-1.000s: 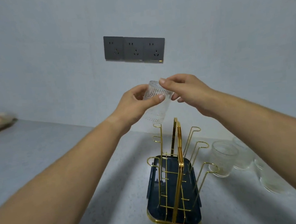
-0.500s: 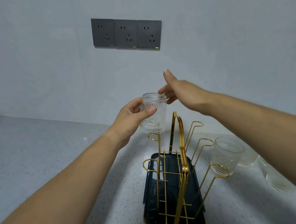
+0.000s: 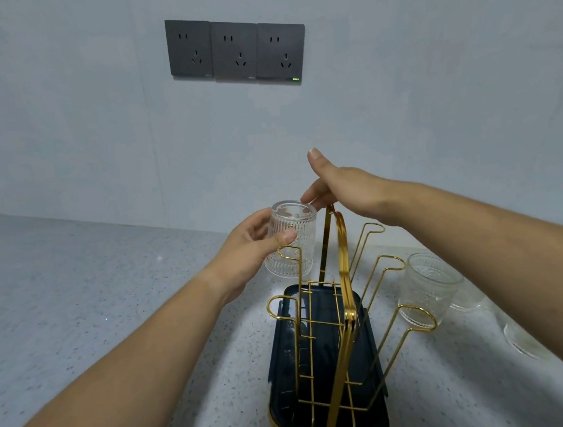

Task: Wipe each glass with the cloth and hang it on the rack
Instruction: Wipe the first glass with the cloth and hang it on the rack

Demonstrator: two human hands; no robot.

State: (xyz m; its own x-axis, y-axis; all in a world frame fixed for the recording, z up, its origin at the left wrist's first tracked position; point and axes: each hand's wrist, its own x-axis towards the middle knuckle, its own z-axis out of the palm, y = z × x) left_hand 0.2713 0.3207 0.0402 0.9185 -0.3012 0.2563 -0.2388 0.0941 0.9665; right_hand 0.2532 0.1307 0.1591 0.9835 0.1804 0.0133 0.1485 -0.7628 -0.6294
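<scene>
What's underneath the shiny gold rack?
A dark tray sits under the gold rack. The countertop beneath the tray is covered, so it cannot be seen.

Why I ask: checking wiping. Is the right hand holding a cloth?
No, the right hand is open and empty; the left hand grips the glass.
</scene>
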